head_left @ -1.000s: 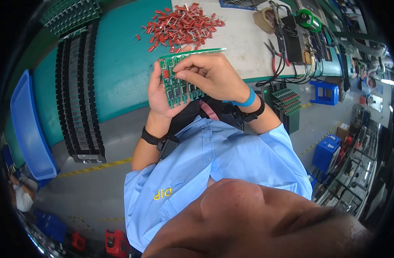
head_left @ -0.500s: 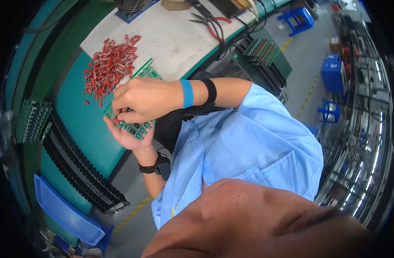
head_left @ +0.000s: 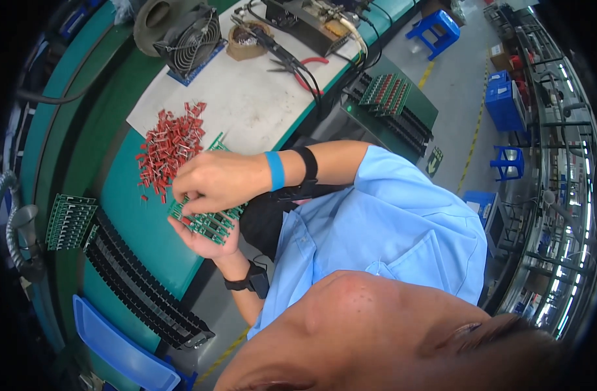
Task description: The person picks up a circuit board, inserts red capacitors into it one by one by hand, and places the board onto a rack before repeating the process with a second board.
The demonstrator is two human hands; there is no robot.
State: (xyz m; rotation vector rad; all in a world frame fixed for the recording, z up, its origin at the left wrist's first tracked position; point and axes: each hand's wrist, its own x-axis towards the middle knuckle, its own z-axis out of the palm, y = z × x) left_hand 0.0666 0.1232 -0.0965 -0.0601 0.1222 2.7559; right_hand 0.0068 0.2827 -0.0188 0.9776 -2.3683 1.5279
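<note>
A green circuit board (head_left: 215,225) rests across my left hand (head_left: 212,247), which supports it from below with the fingers curled at its edge. My right hand (head_left: 214,178), with a blue band at the wrist, bends over the same board. Its thumb and fingertips are pinched together at the board's surface; whatever is between them is hidden. A red component (head_left: 186,221) shows on the board just beside these fingertips. Past the board lies a loose pile of red components (head_left: 171,144) with thin metal leads.
Pliers with red handles (head_left: 303,73), a small fan (head_left: 193,45) and a brown container (head_left: 246,44) stand on the white sheet. Black slotted racks (head_left: 142,280) holding green boards (head_left: 72,221) lie along the bench, near a blue tray (head_left: 119,345). Another board rack (head_left: 393,98) stands behind my right arm.
The view has shifted, so the bench, pile and hands sit lower in the picture. My left hand keeps the board, and my right fingertips stay pinched over it.
</note>
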